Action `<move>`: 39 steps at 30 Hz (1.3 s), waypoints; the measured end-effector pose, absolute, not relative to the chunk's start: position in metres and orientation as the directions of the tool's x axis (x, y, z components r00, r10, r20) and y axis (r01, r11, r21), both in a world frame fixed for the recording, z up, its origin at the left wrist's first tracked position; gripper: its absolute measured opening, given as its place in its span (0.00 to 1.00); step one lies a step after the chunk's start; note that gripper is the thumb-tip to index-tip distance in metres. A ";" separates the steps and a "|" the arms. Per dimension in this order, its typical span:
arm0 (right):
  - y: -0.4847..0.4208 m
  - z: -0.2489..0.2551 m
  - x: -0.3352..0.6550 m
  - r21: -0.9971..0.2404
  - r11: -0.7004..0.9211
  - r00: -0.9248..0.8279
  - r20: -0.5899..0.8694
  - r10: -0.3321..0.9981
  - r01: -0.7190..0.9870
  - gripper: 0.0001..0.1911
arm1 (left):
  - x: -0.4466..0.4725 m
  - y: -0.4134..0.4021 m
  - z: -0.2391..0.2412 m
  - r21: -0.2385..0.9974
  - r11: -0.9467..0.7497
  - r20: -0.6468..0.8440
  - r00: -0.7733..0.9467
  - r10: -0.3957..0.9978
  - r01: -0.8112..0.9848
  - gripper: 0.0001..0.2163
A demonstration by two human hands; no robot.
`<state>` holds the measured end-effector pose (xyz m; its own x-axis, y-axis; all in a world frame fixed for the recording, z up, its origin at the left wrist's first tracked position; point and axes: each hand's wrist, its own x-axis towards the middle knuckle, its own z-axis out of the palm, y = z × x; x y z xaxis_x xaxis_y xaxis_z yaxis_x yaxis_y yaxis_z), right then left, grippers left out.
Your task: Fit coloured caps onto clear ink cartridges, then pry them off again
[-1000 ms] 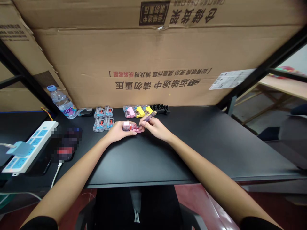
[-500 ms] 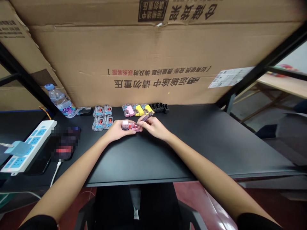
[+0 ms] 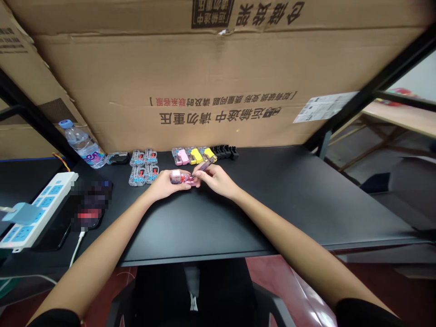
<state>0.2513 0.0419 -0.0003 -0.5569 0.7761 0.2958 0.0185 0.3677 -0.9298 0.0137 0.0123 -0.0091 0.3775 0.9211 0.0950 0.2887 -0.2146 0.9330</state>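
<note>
My left hand (image 3: 162, 185) is closed around a small pink-and-clear plastic piece (image 3: 176, 176), with a red part showing inside it. Held low over the black desk, this piece is partly covered by my fingers. In a pinch, my right hand (image 3: 218, 181) grips a slim pen-like tool (image 3: 207, 164), tilted with its lower end at the right part of the plastic piece. Whether the tip touches it is too small to tell. Just behind my hands lie clear plastic pieces with a pink part (image 3: 183, 157) and yellow parts (image 3: 196, 156) on them.
Several clear plastic pieces with red and blue parts (image 3: 137, 175) lie left of my hands. Black plastic parts (image 3: 225, 152) stand along the cardboard (image 3: 218, 72) at the back. A water bottle (image 3: 84, 145), a power strip (image 3: 42, 206) and a charging phone (image 3: 91, 204) occupy the left side.
The whole view has shifted slightly. Both hands keep their hold on the plastic piece and the tool, with almost no movement between them.
</note>
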 end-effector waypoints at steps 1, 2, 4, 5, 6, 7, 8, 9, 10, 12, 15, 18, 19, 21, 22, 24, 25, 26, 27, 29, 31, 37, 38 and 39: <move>0.043 -0.001 0.253 -0.926 0.378 -0.564 0.301 0.769 0.022 0.21 | 0.014 0.012 -0.009 0.935 -0.214 0.094 0.383 0.919 0.283 0.24; 0.044 -0.001 0.254 -0.921 0.389 -0.567 0.308 0.764 0.024 0.21 | 0.014 0.012 -0.009 0.936 -0.211 0.091 0.384 0.919 0.281 0.24; 0.045 -0.001 0.256 -0.914 0.406 -0.569 0.322 0.757 0.022 0.21 | 0.013 0.012 -0.009 0.937 -0.201 0.083 0.377 0.922 0.286 0.25; 0.045 -0.001 0.257 -0.912 0.410 -0.571 0.326 0.754 0.021 0.21 | 0.013 0.012 -0.010 0.937 -0.197 0.079 0.373 0.925 0.290 0.25; 0.045 -0.001 0.257 -0.911 0.412 -0.574 0.327 0.751 0.020 0.21 | 0.013 0.012 -0.010 0.935 -0.196 0.078 0.369 0.926 0.294 0.26; 0.046 -0.001 0.257 -0.911 0.412 -0.576 0.326 0.750 0.020 0.22 | 0.013 0.013 -0.010 0.934 -0.198 0.079 0.367 0.927 0.298 0.26; 0.045 0.000 0.257 -0.911 0.412 -0.578 0.324 0.749 0.023 0.21 | 0.013 0.013 -0.010 0.932 -0.202 0.082 0.367 0.926 0.301 0.25; 0.045 0.000 0.257 -0.911 0.411 -0.579 0.322 0.749 0.026 0.21 | 0.013 0.013 -0.010 0.931 -0.206 0.085 0.369 0.926 0.301 0.25; 0.045 0.000 0.257 -0.911 0.411 -0.579 0.321 0.749 0.027 0.21 | 0.013 0.013 -0.010 0.931 -0.209 0.088 0.371 0.924 0.299 0.25; 0.045 0.001 0.257 -0.911 0.411 -0.579 0.321 0.750 0.027 0.21 | 0.013 0.012 -0.009 0.933 -0.211 0.090 0.378 0.921 0.292 0.24; 0.044 0.002 0.255 -0.919 0.393 -0.569 0.309 0.762 0.027 0.20 | 0.014 0.011 -0.007 0.935 -0.210 0.088 0.385 0.919 0.287 0.24; 0.042 0.003 0.253 -0.935 0.354 -0.535 0.289 0.794 0.020 0.20 | 0.014 0.011 -0.006 0.931 -0.210 0.087 0.379 0.921 0.297 0.24; 0.041 0.003 0.252 -0.939 0.344 -0.523 0.286 0.803 0.014 0.20 | 0.014 0.011 -0.007 0.930 -0.208 0.084 0.375 0.923 0.303 0.24; 0.039 0.003 0.251 -0.943 0.333 -0.501 0.289 0.816 -0.002 0.20 | 0.014 0.011 -0.007 0.929 -0.203 0.080 0.368 0.926 0.309 0.24; 0.038 0.004 0.250 -0.944 0.330 -0.491 0.292 0.821 -0.009 0.20 | 0.014 0.011 -0.007 0.930 -0.201 0.079 0.367 0.927 0.309 0.25; 0.037 0.004 0.249 -0.945 0.327 -0.471 0.297 0.831 -0.017 0.21 | 0.014 0.012 -0.008 0.932 -0.203 0.083 0.369 0.926 0.300 0.25; 0.036 0.004 0.248 -0.946 0.325 -0.463 0.296 0.835 -0.019 0.21 | 0.013 0.012 -0.009 0.933 -0.206 0.087 0.372 0.924 0.294 0.25; 0.036 0.004 0.247 -0.946 0.323 -0.456 0.295 0.839 -0.019 0.21 | 0.013 0.013 -0.009 0.935 -0.208 0.090 0.373 0.924 0.289 0.25; 0.035 0.003 0.247 -0.947 0.320 -0.450 0.294 0.843 -0.019 0.21 | 0.013 0.013 -0.010 0.935 -0.210 0.094 0.372 0.923 0.285 0.25; 0.035 0.002 0.245 -0.948 0.316 -0.439 0.293 0.849 -0.021 0.21 | 0.014 0.013 -0.011 0.936 -0.214 0.100 0.371 0.923 0.281 0.25; 0.035 0.000 0.245 -0.948 0.317 -0.437 0.293 0.850 -0.019 0.22 | 0.014 0.013 -0.012 0.935 -0.216 0.101 0.369 0.924 0.283 0.24; 0.041 0.001 0.252 -0.936 0.351 -0.503 0.292 0.813 0.025 0.22 | 0.013 0.013 -0.011 0.936 -0.206 0.091 0.369 0.925 0.285 0.25; 0.041 0.002 0.253 -0.935 0.353 -0.519 0.289 0.804 0.025 0.22 | 0.013 0.013 -0.010 0.937 -0.199 0.085 0.367 0.926 0.287 0.25; 0.042 0.002 0.254 -0.935 0.354 -0.532 0.288 0.796 0.024 0.23 | 0.013 0.013 -0.010 0.938 -0.194 0.080 0.366 0.927 0.288 0.25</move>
<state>0.2539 0.0417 0.0023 -0.5319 0.7962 0.2882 0.0238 0.3542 -0.9348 0.0133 0.0125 -0.0100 0.3660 0.9272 0.0796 0.2877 -0.1940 0.9378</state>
